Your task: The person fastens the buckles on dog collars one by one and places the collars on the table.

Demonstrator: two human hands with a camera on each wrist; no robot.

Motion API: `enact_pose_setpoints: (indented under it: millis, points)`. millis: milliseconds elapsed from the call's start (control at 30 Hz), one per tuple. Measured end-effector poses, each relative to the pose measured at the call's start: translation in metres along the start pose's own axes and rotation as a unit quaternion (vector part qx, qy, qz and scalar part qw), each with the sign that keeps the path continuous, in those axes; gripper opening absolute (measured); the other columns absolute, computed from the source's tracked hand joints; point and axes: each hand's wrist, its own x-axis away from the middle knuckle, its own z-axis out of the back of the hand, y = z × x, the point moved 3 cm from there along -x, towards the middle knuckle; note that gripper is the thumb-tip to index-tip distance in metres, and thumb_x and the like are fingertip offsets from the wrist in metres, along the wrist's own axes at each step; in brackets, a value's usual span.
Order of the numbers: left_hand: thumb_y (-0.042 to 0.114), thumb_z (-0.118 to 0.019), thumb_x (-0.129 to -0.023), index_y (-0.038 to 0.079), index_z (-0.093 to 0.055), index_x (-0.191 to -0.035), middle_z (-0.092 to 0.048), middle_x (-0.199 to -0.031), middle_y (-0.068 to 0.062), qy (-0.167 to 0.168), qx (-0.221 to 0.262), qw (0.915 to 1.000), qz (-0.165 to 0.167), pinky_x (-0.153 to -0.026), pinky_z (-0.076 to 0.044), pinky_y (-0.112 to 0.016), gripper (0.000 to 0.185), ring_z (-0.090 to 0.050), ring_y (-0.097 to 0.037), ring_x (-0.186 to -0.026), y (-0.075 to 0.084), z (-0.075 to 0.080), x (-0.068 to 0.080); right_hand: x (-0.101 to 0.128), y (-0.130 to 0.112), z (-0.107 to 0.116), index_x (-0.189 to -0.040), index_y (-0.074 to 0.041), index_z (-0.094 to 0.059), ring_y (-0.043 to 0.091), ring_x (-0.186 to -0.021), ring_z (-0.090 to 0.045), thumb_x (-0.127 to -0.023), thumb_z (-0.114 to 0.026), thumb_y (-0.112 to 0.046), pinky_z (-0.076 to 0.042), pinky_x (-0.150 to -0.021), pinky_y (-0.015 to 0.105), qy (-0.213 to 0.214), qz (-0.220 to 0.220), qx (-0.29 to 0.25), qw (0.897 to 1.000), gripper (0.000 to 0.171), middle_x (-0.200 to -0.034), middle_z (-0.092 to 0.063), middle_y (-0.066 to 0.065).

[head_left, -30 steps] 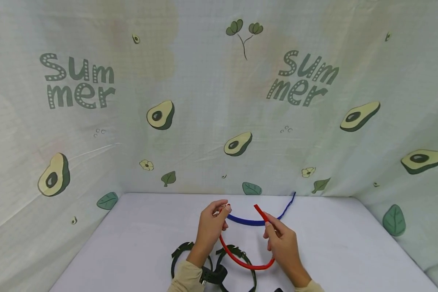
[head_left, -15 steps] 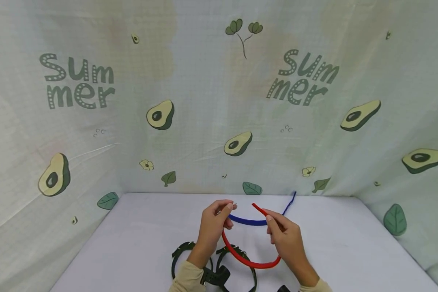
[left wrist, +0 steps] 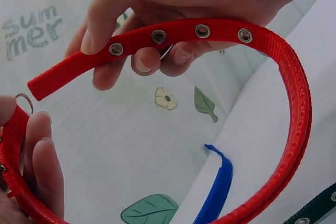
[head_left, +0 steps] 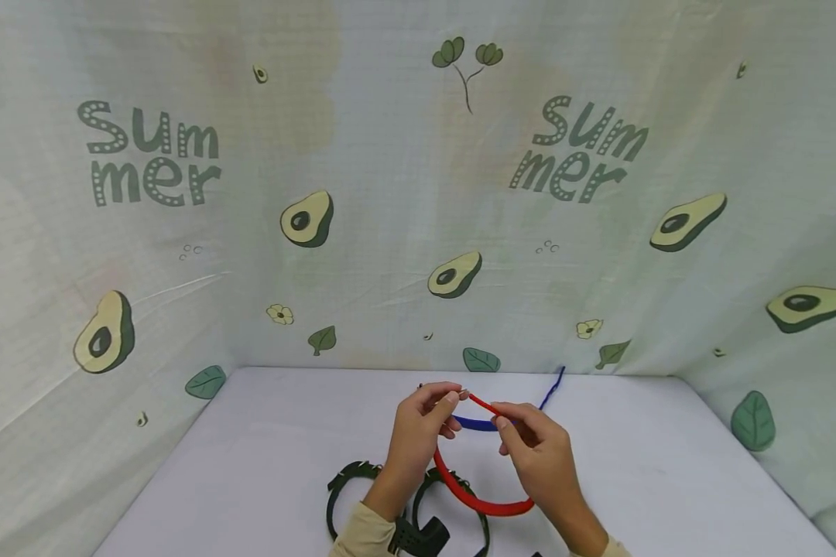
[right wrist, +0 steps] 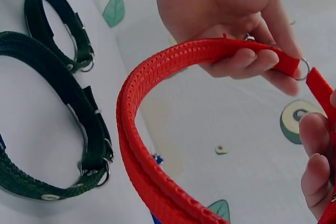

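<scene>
A red collar (head_left: 484,507) hangs in a loop between my two hands. My left hand (head_left: 418,433) grips its end with the metal ring (right wrist: 303,69). With thumb and fingers my right hand (head_left: 539,456) pinches the opposite end, a flat strap with metal eyelets (left wrist: 202,31). The strap's cut tip (left wrist: 39,86) points at the ring and sits right beside it in both wrist views. The rest of the buckle end is partly hidden by my left fingers.
Two dark green collars (head_left: 331,510) lie on the white table (head_left: 251,464) below my hands. A blue strap (head_left: 475,424) with a thin twisted end lies farther back. Behind the table hangs a printed cloth (head_left: 390,193).
My left hand has moved to the right, and the right hand has turned the strap tip leftward and down. The gap between the tip and the ring has closed to almost nothing.
</scene>
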Motion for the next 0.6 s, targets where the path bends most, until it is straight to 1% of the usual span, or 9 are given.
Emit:
enact_pose_setpoints:
  millis: [67, 200, 333, 433, 600]
  points:
    - [0.031, -0.065, -0.099, 0.012, -0.070, -0.118, -0.071, -0.108, -0.005, 0.002, 0.001, 1.0000, 0.000, -0.068, -0.057, -0.027, 0.027, -0.065, -0.019, -0.072, 0.0011, -0.0007, 0.0004, 0.0003, -0.0017, -0.0017, -0.109, -0.018, -0.074, 0.013, -0.061, -0.060, -0.093, -0.071, -0.003, -0.054, -0.053, 0.028, 0.001, 0.007, 0.001, 1.000, 0.023, -0.087, -0.065, -0.006]
    - [0.030, -0.066, -0.098, 0.009, -0.070, -0.117, -0.069, -0.102, -0.008, -0.004, 0.009, 0.9999, -0.004, -0.068, -0.057, -0.027, 0.028, -0.066, -0.019, -0.072, 0.0032, -0.0021, 0.0015, 0.0015, -0.0012, -0.0050, -0.108, -0.019, -0.073, 0.013, -0.061, -0.060, -0.091, -0.072, -0.001, -0.054, -0.054, 0.027, 0.002, 0.003, 0.005, 1.000, 0.025, -0.087, -0.065, -0.004]
    - [0.031, -0.066, -0.098, 0.010, -0.071, -0.116, -0.069, -0.099, -0.007, -0.010, 0.004, 0.9999, -0.005, -0.068, -0.057, -0.028, 0.028, -0.067, -0.019, -0.072, 0.0039, -0.0026, 0.0026, 0.0036, -0.0015, -0.0070, -0.107, -0.019, -0.072, 0.012, -0.060, -0.060, -0.090, -0.073, -0.002, -0.054, -0.054, 0.027, 0.005, 0.001, 0.010, 1.000, 0.024, -0.087, -0.064, -0.003]
    - [0.031, -0.066, -0.098, 0.010, -0.071, -0.116, -0.069, -0.097, -0.007, -0.014, 0.001, 0.9999, -0.007, -0.068, -0.057, -0.028, 0.029, -0.067, -0.019, -0.072, 0.0048, -0.0029, 0.0034, 0.0047, -0.0047, -0.0071, -0.106, -0.020, -0.072, 0.012, -0.060, -0.060, -0.090, -0.074, -0.003, -0.054, -0.054, 0.027, 0.009, 0.009, 0.008, 1.000, 0.023, -0.086, -0.063, -0.005]
    - [0.029, -0.066, -0.098, 0.008, -0.071, -0.118, -0.069, -0.096, -0.007, -0.022, 0.012, 0.9997, -0.005, -0.067, -0.057, -0.028, 0.029, -0.068, -0.018, -0.072, 0.0058, -0.0042, 0.0040, 0.0046, -0.0090, -0.0068, -0.106, -0.019, -0.070, 0.011, -0.059, -0.059, -0.091, -0.074, -0.005, -0.054, -0.053, 0.027, 0.012, 0.025, 0.005, 1.000, 0.021, -0.083, -0.063, -0.005]
